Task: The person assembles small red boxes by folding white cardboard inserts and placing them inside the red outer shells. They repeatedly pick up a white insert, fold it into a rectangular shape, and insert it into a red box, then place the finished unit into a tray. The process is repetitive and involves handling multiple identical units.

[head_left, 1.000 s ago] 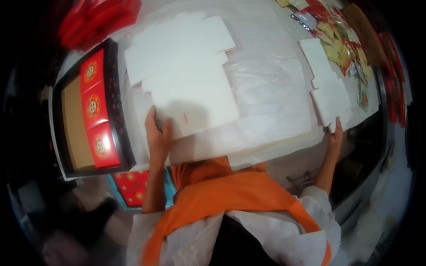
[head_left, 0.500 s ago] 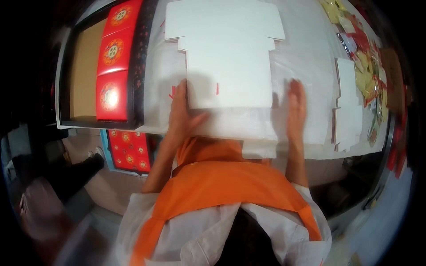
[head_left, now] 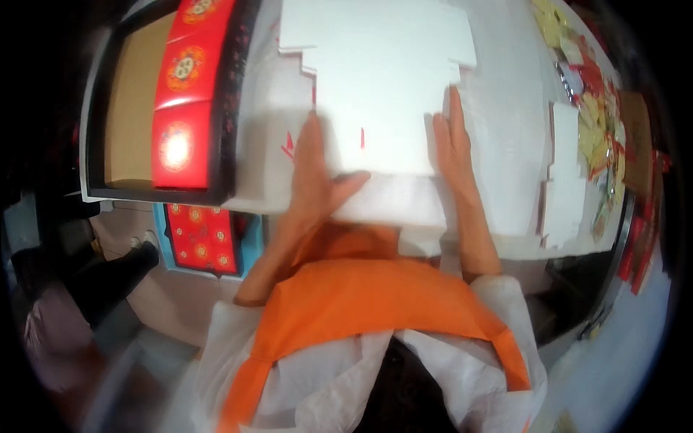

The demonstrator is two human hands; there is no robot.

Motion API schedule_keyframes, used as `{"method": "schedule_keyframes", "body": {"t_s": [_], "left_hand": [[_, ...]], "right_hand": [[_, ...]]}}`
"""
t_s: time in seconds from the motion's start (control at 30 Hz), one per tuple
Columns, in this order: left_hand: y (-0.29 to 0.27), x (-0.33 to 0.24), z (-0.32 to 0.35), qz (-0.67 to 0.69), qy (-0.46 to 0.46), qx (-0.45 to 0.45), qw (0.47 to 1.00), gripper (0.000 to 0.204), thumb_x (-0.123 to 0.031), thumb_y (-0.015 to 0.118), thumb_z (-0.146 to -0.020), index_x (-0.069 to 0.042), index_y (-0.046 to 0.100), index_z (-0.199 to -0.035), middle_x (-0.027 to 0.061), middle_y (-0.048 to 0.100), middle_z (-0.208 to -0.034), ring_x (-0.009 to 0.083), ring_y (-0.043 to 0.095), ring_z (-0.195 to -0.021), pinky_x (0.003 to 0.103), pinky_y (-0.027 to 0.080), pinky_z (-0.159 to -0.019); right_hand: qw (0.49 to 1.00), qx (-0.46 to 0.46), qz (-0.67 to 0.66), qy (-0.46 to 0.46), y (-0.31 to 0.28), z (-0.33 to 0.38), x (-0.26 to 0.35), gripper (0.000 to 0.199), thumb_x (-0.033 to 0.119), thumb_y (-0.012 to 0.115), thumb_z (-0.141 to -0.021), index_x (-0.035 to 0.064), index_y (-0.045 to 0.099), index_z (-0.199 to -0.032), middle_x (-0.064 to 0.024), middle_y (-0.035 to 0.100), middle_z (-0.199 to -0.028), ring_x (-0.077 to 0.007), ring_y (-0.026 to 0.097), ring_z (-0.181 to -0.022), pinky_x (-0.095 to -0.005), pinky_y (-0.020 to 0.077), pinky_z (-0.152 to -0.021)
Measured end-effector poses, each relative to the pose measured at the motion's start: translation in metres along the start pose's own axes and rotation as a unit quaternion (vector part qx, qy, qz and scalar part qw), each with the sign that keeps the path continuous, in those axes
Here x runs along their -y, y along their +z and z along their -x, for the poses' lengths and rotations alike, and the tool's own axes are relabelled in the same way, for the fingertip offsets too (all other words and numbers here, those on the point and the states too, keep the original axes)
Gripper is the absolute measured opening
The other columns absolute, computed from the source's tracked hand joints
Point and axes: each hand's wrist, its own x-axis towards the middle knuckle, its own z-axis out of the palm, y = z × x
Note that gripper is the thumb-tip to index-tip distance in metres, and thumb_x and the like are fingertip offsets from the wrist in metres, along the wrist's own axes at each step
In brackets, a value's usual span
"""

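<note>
A stack of flat white cardboard box blanks with notched sides lies on the table straight in front of me. My left hand lies along its left edge, fingers stretched out and thumb reaching to the near edge. Against the right edge rests my right hand, its fingers straight and the thumb lying near the top sheet's rim. Neither hand is wrapped round the stack. A thin red mark shows on the top sheet, and small red slivers lie left of my left hand.
On the left, a large black-rimmed box holds red decorated boxes. Below the table edge sits a light blue tray with a red patterned box. At right are another white cardboard piece and a heap of small packets.
My right hand has moved left from the bare table to the stack's right edge. My left hand has shifted slightly right, its thumb now at the near edge. The whole view has shifted a little.
</note>
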Motion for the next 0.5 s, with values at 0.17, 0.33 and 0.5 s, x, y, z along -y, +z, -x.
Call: {"method": "schedule_keyframes", "body": {"t_s": [0.17,0.33,0.5], "left_hand": [[-0.003,0.008,0.007,-0.063,0.044,0.022,0.997,0.098,-0.016,0.077,-0.064,0.005,0.015,-0.137,0.0228,0.02,-0.142,0.0348,0.025,-0.13,0.038,0.024,-0.106],[-0.005,0.015,0.006,-0.063,0.049,0.03,0.996,0.093,-0.011,0.075,-0.066,0.001,0.016,-0.138,0.0205,0.021,-0.142,0.0324,0.025,-0.131,0.036,0.025,-0.106],[-0.009,0.018,0.006,-0.048,0.055,0.044,0.996,0.09,-0.011,0.074,-0.067,-0.001,0.019,-0.137,0.0204,0.023,-0.142,0.0326,0.026,-0.13,0.036,0.026,-0.105]], "right_hand": [[1.0,0.005,-0.008,0.0,0.0,0.0,-0.003,0.058,0.022,0.04,-0.09,-0.0055,0.018,-0.136,-0.0231,0.021,-0.142,-0.0334,0.021,-0.132,-0.0349,0.0177,-0.107],[0.998,0.016,0.038,-0.05,0.0,-0.002,-0.013,0.057,0.022,0.042,-0.09,-0.0052,0.022,-0.135,-0.0236,0.016,-0.143,-0.034,0.018,-0.133,-0.0356,0.0177,-0.108],[0.994,0.025,0.082,-0.061,-0.002,0.0,-0.012,0.056,0.023,0.043,-0.09,-0.0058,0.024,-0.134,-0.0241,0.014,-0.143,-0.0347,0.015,-0.134,-0.0361,0.0177,-0.108]]}}
